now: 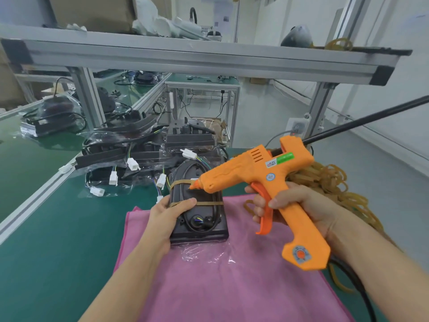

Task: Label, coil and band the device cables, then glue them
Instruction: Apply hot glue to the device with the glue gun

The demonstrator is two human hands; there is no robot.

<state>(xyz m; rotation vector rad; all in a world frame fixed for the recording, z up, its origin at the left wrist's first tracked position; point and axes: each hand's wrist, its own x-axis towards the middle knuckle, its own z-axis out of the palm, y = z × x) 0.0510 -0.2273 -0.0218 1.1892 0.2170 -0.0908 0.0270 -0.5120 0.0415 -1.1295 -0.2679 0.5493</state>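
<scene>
Head view shows the right hand (299,205) wrapped round the grip of an orange glue gun (267,180), forefinger on the trigger, nozzle tip down at the far banded end of a black device (199,219). The left hand (167,214) clasps that device by its left edge, thumb laid over the nearer rubber band (209,203), steadying it on a pink cloth (232,275) spread on the green bench (46,228). The coiled cable (199,225) lies on the device's upper face under two bands. The housing looks rigid and light enough for one hand; its side edges seem the safest hold, well away from the hot nozzle, while the springy cable would likely lift without the bands. The gun bears a green-and-white sticker (281,159) and a round blue one, both too blurred to read. Just beyond lie more bagged devices (130,154) with white connectors, and loose rubber bands (334,182) heap behind the right hand.
</scene>
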